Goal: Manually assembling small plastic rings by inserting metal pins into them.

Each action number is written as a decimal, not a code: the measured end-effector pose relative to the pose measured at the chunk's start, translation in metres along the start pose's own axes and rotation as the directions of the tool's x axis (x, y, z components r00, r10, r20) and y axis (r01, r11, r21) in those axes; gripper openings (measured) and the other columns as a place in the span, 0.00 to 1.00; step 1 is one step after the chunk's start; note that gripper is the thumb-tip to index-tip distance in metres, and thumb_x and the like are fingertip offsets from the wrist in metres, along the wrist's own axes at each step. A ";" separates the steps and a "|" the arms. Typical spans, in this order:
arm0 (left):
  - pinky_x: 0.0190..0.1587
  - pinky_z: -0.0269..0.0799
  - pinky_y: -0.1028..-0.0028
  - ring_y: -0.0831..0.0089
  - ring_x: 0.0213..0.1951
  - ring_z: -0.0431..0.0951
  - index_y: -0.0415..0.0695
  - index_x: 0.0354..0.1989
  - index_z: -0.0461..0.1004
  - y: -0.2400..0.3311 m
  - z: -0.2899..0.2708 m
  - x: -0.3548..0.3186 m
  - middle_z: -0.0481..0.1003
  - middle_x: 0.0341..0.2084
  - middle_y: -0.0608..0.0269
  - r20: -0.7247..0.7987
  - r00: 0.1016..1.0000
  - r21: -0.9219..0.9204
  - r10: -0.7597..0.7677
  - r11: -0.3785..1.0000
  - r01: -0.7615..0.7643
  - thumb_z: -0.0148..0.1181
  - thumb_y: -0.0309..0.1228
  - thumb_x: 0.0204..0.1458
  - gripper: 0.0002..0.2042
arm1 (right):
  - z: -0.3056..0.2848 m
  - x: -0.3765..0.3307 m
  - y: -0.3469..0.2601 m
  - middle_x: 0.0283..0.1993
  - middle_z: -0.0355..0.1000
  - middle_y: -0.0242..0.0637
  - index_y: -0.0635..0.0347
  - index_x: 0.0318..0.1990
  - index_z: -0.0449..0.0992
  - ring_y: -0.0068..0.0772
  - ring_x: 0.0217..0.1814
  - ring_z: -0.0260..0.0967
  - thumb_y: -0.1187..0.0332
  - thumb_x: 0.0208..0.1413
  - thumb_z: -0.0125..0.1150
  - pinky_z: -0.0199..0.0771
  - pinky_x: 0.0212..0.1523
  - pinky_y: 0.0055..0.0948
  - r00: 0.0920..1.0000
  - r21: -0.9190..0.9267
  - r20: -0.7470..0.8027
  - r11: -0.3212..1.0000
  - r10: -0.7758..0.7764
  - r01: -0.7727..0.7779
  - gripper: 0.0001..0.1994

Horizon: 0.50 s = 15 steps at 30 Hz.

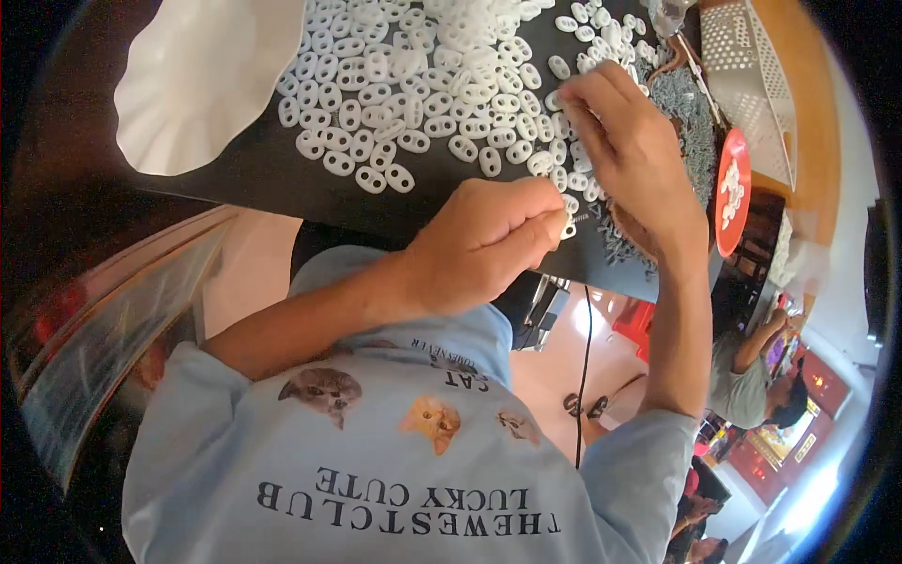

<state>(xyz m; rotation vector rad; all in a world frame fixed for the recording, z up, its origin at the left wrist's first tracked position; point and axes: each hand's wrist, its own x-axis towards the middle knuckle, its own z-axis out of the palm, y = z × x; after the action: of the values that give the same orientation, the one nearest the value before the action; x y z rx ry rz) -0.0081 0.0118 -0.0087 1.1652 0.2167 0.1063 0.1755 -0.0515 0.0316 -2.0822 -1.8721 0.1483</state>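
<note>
My left hand [489, 235] is closed near the table's front edge, thumb and forefinger pinching a white oval two-hole plastic piece [569, 227]. Just above and to the right, my right hand [634, 141] curls with bent fingers pointing down at the table among similar pieces. Whatever its fingertips grip, if anything, is hidden. A large spread of loose white two-hole pieces [399, 179] lies left of and beyond both hands, heaped toward the far side. Beside and partly behind my right wrist sits a pile of small grey pieces [686, 113], too fine to name.
A white scalloped dish [202, 85] stands on the dark table [244, 179] at the left. On the right are a red plate [731, 193] with white bits and a white perforated basket [752, 85]. Other people [752, 376] are farther off at the right.
</note>
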 end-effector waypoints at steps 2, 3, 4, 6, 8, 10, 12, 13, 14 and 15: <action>0.18 0.55 0.82 0.87 0.16 0.58 0.40 0.28 0.67 0.000 0.000 0.001 0.65 0.16 0.71 0.012 1.000 0.021 0.016 1.000 -0.017 0.44 0.30 0.58 0.10 | 0.004 0.012 0.010 0.32 0.65 0.40 0.62 0.37 0.69 0.44 0.32 0.66 0.77 0.52 0.53 0.67 0.31 0.33 0.997 -0.090 0.023 0.993 -0.072 0.074 0.05; 0.19 0.57 0.81 0.86 0.16 0.60 0.39 0.28 0.67 0.000 -0.001 0.002 0.65 0.16 0.71 0.018 0.999 0.041 0.028 0.999 -0.028 0.44 0.30 0.58 0.10 | 0.005 0.019 0.013 0.33 0.65 0.40 0.62 0.36 0.69 0.44 0.33 0.67 0.78 0.51 0.53 0.66 0.30 0.35 0.993 -0.102 -0.001 0.988 -0.114 0.114 0.05; 0.19 0.57 0.81 0.86 0.16 0.60 0.39 0.28 0.67 -0.002 -0.001 0.002 0.65 0.16 0.71 0.018 0.999 0.041 0.030 0.999 -0.030 0.44 0.30 0.58 0.10 | 0.005 0.026 0.018 0.33 0.65 0.40 0.62 0.36 0.69 0.44 0.33 0.67 0.78 0.51 0.53 0.66 0.30 0.35 0.993 -0.104 -0.002 0.988 -0.116 0.115 0.05; 0.22 0.60 0.79 0.84 0.19 0.63 0.39 0.27 0.67 -0.008 -0.003 0.003 0.65 0.16 0.69 0.027 0.988 0.163 0.153 0.974 -0.155 0.45 0.30 0.58 0.10 | 0.003 0.036 0.026 0.33 0.65 0.40 0.62 0.36 0.69 0.45 0.33 0.66 0.78 0.50 0.53 0.66 0.31 0.34 0.986 -0.144 -0.009 0.976 -0.168 0.165 0.05; 0.23 0.62 0.78 0.82 0.20 0.64 0.38 0.27 0.67 -0.007 -0.005 0.003 0.66 0.16 0.69 0.033 0.989 0.161 0.142 0.976 -0.145 0.45 0.29 0.57 0.09 | 0.000 0.038 0.027 0.32 0.65 0.40 0.62 0.36 0.70 0.42 0.32 0.66 0.78 0.50 0.53 0.66 0.31 0.32 0.987 -0.100 -0.016 0.983 -0.157 0.155 0.06; 0.24 0.63 0.77 0.81 0.20 0.65 0.38 0.27 0.67 -0.006 -0.007 0.003 0.66 0.16 0.68 0.042 0.990 0.157 0.131 0.978 -0.136 0.45 0.29 0.57 0.09 | -0.005 0.036 0.025 0.31 0.64 0.38 0.62 0.37 0.70 0.38 0.32 0.66 0.79 0.50 0.53 0.66 0.32 0.31 0.997 -0.035 -0.001 0.996 -0.077 0.077 0.07; 0.24 0.62 0.78 0.81 0.20 0.65 0.38 0.28 0.67 -0.005 -0.006 0.002 0.66 0.16 0.67 0.045 0.983 0.130 0.176 0.975 -0.180 0.45 0.28 0.57 0.08 | -0.002 0.034 0.024 0.31 0.63 0.37 0.61 0.38 0.70 0.35 0.32 0.66 0.79 0.50 0.53 0.65 0.32 0.30 0.995 -0.011 -0.003 0.995 -0.099 0.099 0.08; 0.24 0.62 0.78 0.81 0.20 0.65 0.38 0.28 0.67 -0.005 -0.006 0.002 0.66 0.16 0.67 0.044 0.983 0.128 0.176 0.975 -0.181 0.45 0.28 0.57 0.08 | 0.001 0.035 0.021 0.31 0.64 0.38 0.61 0.39 0.70 0.35 0.32 0.66 0.79 0.50 0.54 0.66 0.32 0.30 0.995 -0.022 0.011 0.995 -0.097 0.097 0.08; 0.24 0.62 0.77 0.80 0.20 0.65 0.37 0.28 0.67 -0.006 -0.007 0.003 0.66 0.16 0.67 0.050 0.982 0.148 0.185 0.971 -0.190 0.46 0.28 0.57 0.08 | 0.002 0.035 0.020 0.32 0.64 0.38 0.60 0.40 0.70 0.36 0.32 0.67 0.79 0.50 0.54 0.66 0.32 0.30 0.995 -0.033 0.024 0.995 -0.096 0.097 0.09; 0.24 0.62 0.77 0.80 0.20 0.65 0.37 0.28 0.67 -0.007 -0.008 0.002 0.66 0.16 0.66 0.055 0.980 0.168 0.193 0.965 -0.200 0.46 0.27 0.56 0.08 | 0.003 0.035 0.019 0.32 0.64 0.38 0.60 0.40 0.70 0.36 0.32 0.67 0.79 0.50 0.54 0.66 0.32 0.30 0.995 -0.033 0.024 0.995 -0.097 0.098 0.09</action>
<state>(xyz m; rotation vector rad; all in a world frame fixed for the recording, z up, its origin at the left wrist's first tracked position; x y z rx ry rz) -0.0077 0.0164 -0.0178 1.3591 0.0765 0.2441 0.1972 -0.0181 0.0281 -2.0132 -1.9984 0.1173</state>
